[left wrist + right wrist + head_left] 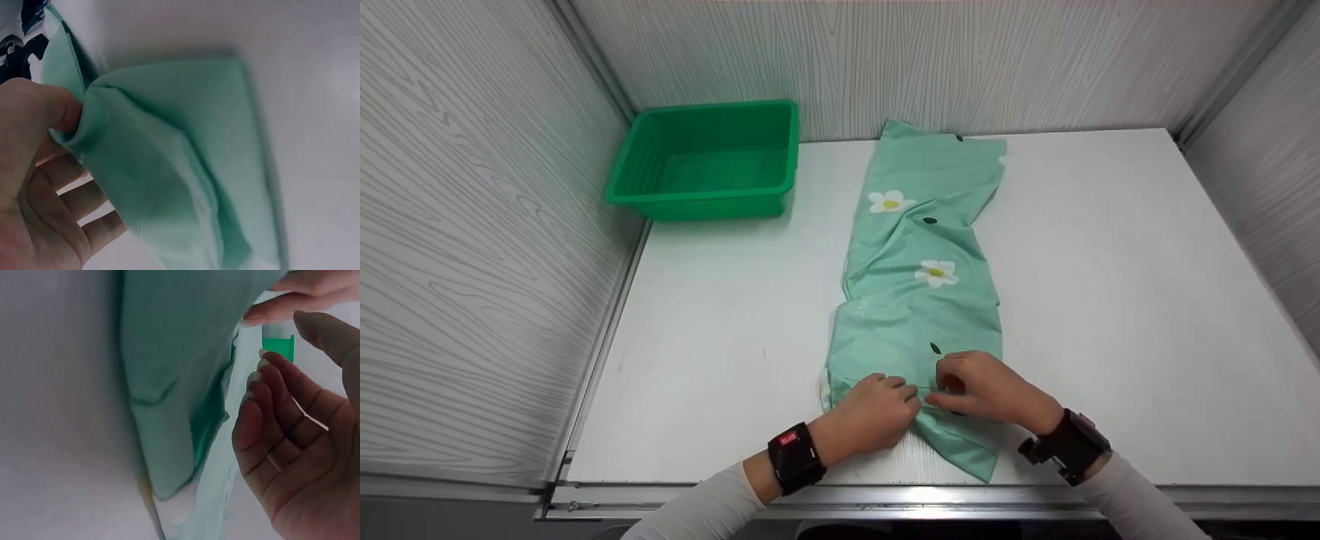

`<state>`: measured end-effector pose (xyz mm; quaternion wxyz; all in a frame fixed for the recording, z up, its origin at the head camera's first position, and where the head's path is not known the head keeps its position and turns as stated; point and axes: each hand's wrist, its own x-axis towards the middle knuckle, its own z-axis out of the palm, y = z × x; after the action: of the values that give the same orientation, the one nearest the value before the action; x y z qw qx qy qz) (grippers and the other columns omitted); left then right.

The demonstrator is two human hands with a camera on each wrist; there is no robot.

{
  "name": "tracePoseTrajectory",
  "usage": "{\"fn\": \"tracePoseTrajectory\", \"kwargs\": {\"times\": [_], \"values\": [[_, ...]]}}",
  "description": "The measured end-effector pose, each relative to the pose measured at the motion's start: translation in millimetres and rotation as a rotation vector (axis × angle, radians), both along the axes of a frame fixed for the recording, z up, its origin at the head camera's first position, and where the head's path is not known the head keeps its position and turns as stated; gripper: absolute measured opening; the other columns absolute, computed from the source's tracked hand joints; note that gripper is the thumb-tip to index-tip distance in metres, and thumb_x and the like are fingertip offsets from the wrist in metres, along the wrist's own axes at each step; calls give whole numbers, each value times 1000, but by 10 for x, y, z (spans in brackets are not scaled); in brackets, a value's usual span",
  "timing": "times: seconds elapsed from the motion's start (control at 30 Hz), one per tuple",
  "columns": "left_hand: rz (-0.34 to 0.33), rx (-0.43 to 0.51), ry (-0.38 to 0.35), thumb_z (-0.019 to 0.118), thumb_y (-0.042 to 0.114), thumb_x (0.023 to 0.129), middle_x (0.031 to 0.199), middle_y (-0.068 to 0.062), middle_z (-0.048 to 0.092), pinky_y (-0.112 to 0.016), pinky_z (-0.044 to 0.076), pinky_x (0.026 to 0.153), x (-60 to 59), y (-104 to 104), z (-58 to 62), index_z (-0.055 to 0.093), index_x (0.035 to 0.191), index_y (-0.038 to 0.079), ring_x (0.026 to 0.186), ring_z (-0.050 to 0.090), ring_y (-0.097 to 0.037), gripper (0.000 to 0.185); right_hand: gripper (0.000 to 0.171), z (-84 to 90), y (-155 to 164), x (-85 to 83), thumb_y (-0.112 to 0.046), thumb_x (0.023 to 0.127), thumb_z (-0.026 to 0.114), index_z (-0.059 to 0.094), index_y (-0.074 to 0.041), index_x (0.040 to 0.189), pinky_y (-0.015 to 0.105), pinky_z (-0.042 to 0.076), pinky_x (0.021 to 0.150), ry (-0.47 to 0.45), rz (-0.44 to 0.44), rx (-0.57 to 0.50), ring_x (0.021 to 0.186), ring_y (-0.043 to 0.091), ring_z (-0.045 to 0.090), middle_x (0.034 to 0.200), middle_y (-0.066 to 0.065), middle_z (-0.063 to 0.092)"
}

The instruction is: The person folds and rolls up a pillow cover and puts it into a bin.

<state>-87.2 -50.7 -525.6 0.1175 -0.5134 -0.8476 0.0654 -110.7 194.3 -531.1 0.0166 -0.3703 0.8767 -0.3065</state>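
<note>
A long green cloth (919,292) w/ white flowers lies on the white worktop (1110,300), running from 12 o'clock down to 6 o'clock, near the middle. It looks folded into a narrow strip already, but it's a bit bumpy and crooked at the far end.

Both hands are at the near end, approx 6 o'clock. The left hand (874,412) has its grip closed on the cloth edge: thumb on top, fingers under, seen well in the left wrist view. The right hand (986,386) sits on the cloth just beside it, but its grip looks loose, fingers curled w/ nothing in them in the right wrist view.

A green bin (709,161) sits at 11 o'clock, well apart, nothing inside.

I think the long fold is done; short folds are left.
</note>
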Motion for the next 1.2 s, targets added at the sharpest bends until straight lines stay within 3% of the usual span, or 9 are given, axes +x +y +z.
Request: {"fn": "tracePoseTrajectory", "kwargs": {"times": [0.13,0.27,0.4,0.53,0.63,0.73,0.93,1.1,1.2], "values": [[57,57,-64,68,24,91,80,5,67,-29,52,54,-27,59,49,70,87,17,70,64,-13,9,38,-1,-77,72,-42,95,76,57,-20,71,20,36,55,-2,28,33,59,-1,41,63,-10,48],[122,104,-155,68,23,91,75,4,63,-30,50,50,-59,88,74,68,86,15,63,60,-13,10,46,30,-122,155,-51,90,78,55,-16,72,20,32,55,13,1,78,59,0,37,63,-12,43],[194,161,-246,65,20,95,74,3,61,-31,51,51,-101,109,82,67,91,14,63,60,-13,8,56,65,-169,266,-68,80,80,55,-18,83,21,32,54,43,-70,165,62,3,38,69,-15,40],[254,233,-296,59,19,98,64,4,50,-30,45,47,-141,134,94,61,95,12,55,52,-12,8,66,82,-249,375,-68,73,85,55,-15,97,23,37,55,77,-165,230,67,7,41,80,-10,43],[299,295,-317,56,18,98,59,6,40,-28,38,43,-167,159,109,55,97,11,50,43,-10,6,73,77,-320,428,-62,70,90,54,-8,102,26,40,57,112,-228,245,70,11,41,85,-4,44],[345,352,-331,55,16,98,58,7,36,-28,35,43,-187,179,119,53,97,11,48,42,-10,6,75,55,-380,448,-50,66,95,54,-2,106,29,42,58,224,-268,259,70,17,43,86,2,45],[355,401,-336,54,17,102,59,7,39,-28,37,44,-197,156,146,56,101,9,50,48,-11,8,56,-8,-394,402,13,67,83,56,6,115,31,47,55,537,-273,255,66,22,47,90,11,49],[297,383,-332,59,19,100,64,5,46,-26,38,46,-141,90,159,59,106,9,56,50,-10,12,60,59,-305,354,28,67,71,53,6,119,30,47,50,441,-250,127,62,20,54,102,14,57],[267,351,-289,67,34,96,82,1,64,-28,49,54,-63,61,157,61,121,8,70,62,-13,36,59,100,-265,314,27,66,66,53,4,118,32,48,50,362,-262,66,60,22,58,103,15,62]]}}
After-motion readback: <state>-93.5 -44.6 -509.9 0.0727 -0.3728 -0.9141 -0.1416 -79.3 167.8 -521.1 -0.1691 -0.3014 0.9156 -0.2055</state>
